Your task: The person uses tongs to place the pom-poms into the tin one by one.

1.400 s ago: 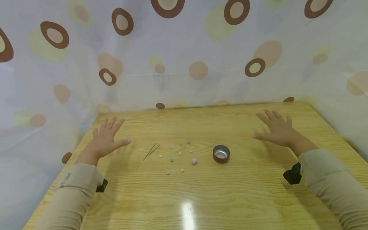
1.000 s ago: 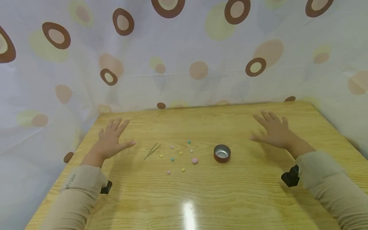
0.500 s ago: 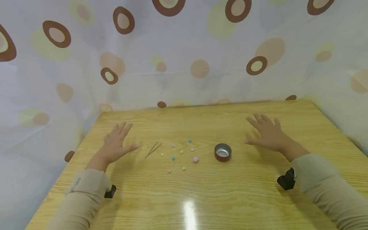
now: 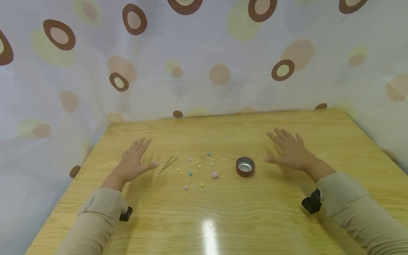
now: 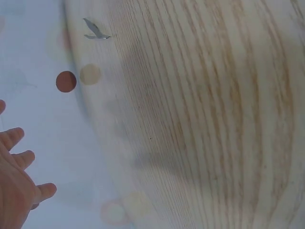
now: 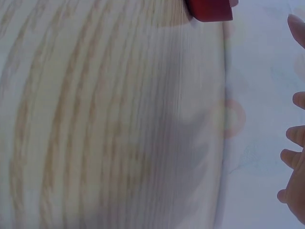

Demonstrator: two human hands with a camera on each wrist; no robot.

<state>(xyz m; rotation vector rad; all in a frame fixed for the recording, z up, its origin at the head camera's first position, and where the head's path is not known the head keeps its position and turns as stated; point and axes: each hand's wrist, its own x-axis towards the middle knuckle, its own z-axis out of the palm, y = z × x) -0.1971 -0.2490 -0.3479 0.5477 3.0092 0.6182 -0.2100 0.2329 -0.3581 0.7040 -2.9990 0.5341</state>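
Note:
My left hand (image 4: pixel 133 164) hovers over the left part of the table with fingers spread, holding nothing. Just right of its thumb lie metal tweezers (image 4: pixel 167 165), their two arms apart; the left wrist view shows these tweezers (image 5: pixel 96 30) near the top. My right hand (image 4: pixel 290 153), also spread and holding nothing, is in the air to the right of a small bowl (image 4: pixel 245 166), reddish-brown outside and silvery inside. The bowl's red side (image 6: pixel 210 8) shows at the top of the right wrist view. Between tweezers and bowl are several small pink, yellow, blue and white beads, with one larger pink ball (image 4: pixel 215 175).
The wooden table (image 4: pixel 248 216) reaches back to a hanging curtain (image 4: pixel 197 46) patterned with brown and yellow ovals, which also runs along both sides. A black wrist camera (image 4: pixel 312 202) sticks out under the right sleeve, another black one (image 4: pixel 126 214) under the left.
Both hands have drifted inward toward the middle of the table, the left to the right and the right to the left. The tweezers, beads and bowl stay where they were.

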